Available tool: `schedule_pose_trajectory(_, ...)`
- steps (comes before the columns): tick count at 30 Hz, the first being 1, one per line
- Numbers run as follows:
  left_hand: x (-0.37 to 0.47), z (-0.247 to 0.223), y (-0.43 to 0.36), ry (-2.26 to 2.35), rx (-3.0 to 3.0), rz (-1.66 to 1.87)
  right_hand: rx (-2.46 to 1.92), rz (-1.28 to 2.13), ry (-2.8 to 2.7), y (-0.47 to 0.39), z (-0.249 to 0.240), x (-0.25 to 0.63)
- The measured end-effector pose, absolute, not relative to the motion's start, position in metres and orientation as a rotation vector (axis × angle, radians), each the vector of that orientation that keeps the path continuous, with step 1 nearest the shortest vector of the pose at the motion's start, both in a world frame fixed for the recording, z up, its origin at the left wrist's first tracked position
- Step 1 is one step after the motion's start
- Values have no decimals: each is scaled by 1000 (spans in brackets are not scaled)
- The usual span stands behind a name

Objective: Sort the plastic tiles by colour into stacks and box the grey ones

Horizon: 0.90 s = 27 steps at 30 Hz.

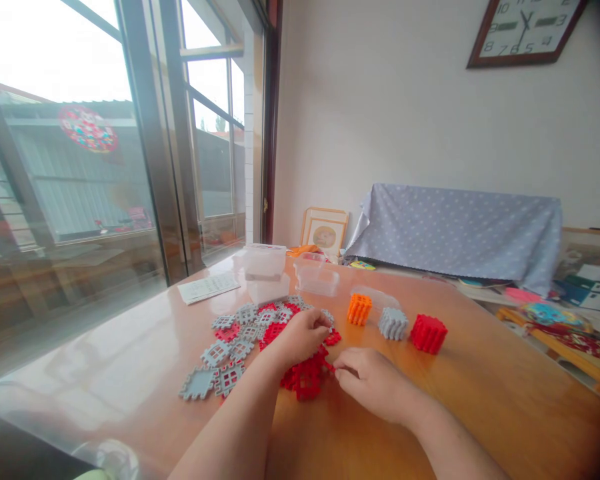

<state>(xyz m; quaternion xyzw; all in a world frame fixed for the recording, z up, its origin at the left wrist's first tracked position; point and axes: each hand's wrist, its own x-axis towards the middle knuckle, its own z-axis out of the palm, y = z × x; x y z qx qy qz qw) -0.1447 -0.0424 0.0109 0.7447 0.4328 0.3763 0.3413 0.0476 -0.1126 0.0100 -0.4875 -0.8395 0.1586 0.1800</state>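
My left hand [301, 335] is over a loose pile of flat, notched interlocking tiles, its fingers curled closed. What they hold, if anything, is hidden. My right hand [367, 375] is just right of the pile, with fingers pinched on the edge of a small red tile [329, 366]. Several red interlocking tiles [307, 381] lie beneath and between my hands. Left of them spread grey tiles with window-like openings [229, 377], and a grey frame-like tile [198, 384] lies nearest me. To the right stand an orange stack [359, 310], a grey stack [393, 324] and a red stack [429, 334] of such tiles.
Clear plastic boxes [265, 263] and an open clear container [317, 280] stand behind the pile. A printed sheet [209, 288] lies at the back left of the wooden table [480, 400]. Windows line the left side; a dotted cloth [460, 230] hangs beyond the table.
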Motion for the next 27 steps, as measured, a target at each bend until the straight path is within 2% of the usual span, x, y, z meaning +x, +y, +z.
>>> schedule_pose_trajectory(4,-141,10,-46,964,1824,952,-1446,501,-2184,-103,6,61)
schedule_pose_trajectory(12,-133,6,-49,822,1679,838,-1286,548,-1990,-91,2,73)
schedule_pose_trajectory(22,-126,10,-52,863,1304,918,-1287,36,-2009,-92,5,70)
schedule_pose_trajectory(27,-124,9,-55,826,1304,847,-1328,-33,-2056,-91,6,71)
